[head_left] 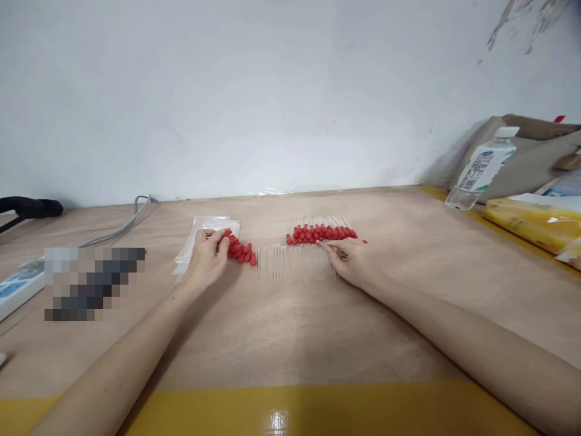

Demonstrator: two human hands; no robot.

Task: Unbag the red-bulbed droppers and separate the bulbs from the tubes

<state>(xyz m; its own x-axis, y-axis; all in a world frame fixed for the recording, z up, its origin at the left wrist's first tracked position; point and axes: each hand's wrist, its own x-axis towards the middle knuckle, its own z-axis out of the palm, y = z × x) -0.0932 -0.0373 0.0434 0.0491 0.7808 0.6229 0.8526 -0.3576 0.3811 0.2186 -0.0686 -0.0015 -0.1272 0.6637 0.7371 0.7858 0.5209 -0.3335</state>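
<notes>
My left hand (209,253) is at the left end of a pile of small red rubber bulbs (242,251), thumb and fingers closed on a red bulb (227,232) at its edge. My right hand (351,257) pinches what looks like a thin clear tube at its fingertips, mostly hidden by the fingers. Beneath and left of it, several thin clear tubes (278,263) lie side by side in a row. Just behind lies a second group of clear tubes (324,221), their near ends capped with red bulbs (313,234).
Clear plastic bags (188,245) lie under and behind my left hand. On the left are a power strip (22,287), a grey cable (122,229) and a blurred-out dark object (97,284). A water bottle (483,169), a box and a yellow packet (535,218) stand at the right.
</notes>
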